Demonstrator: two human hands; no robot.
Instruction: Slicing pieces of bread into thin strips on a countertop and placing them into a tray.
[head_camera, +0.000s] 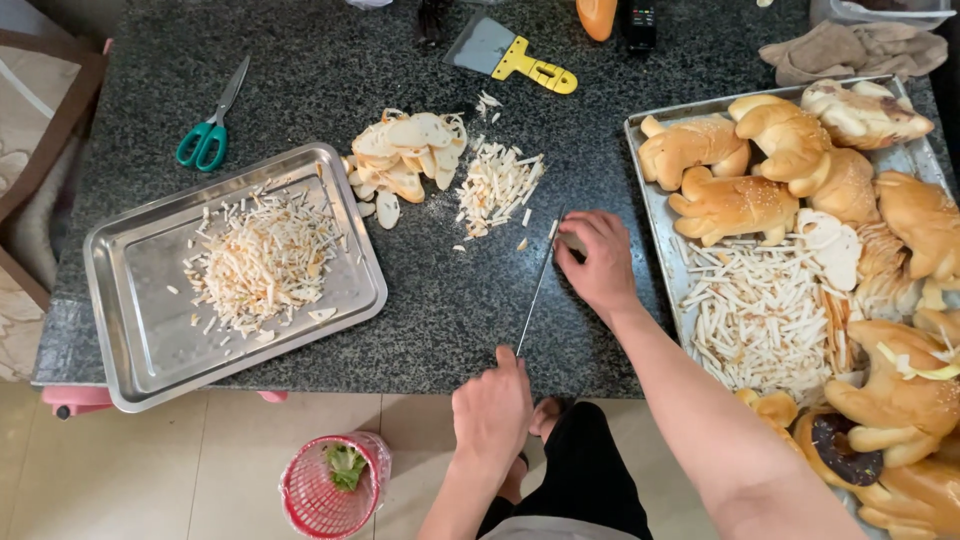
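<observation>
My left hand (492, 410) is closed around the handle of a long knife (538, 290) at the counter's near edge. The blade shows edge-on and runs away from me. My right hand (598, 262) rests with curled fingers on the blade's far end. Just beyond the tip lies a small pile of pale bread strips (496, 185). Left of that pile is a heap of thin bread slices (405, 155). A steel tray (112, 300) to the left holds a mound of the same cut strips (262, 262).
At the right, a large baking tray (650, 135) carries golden buns (735, 205) and more strips (760, 310). Teal scissors (210, 130), a yellow-handled scraper (515, 55) and a brown cloth (850, 50) lie at the back. A red basket (330, 488) stands on the floor.
</observation>
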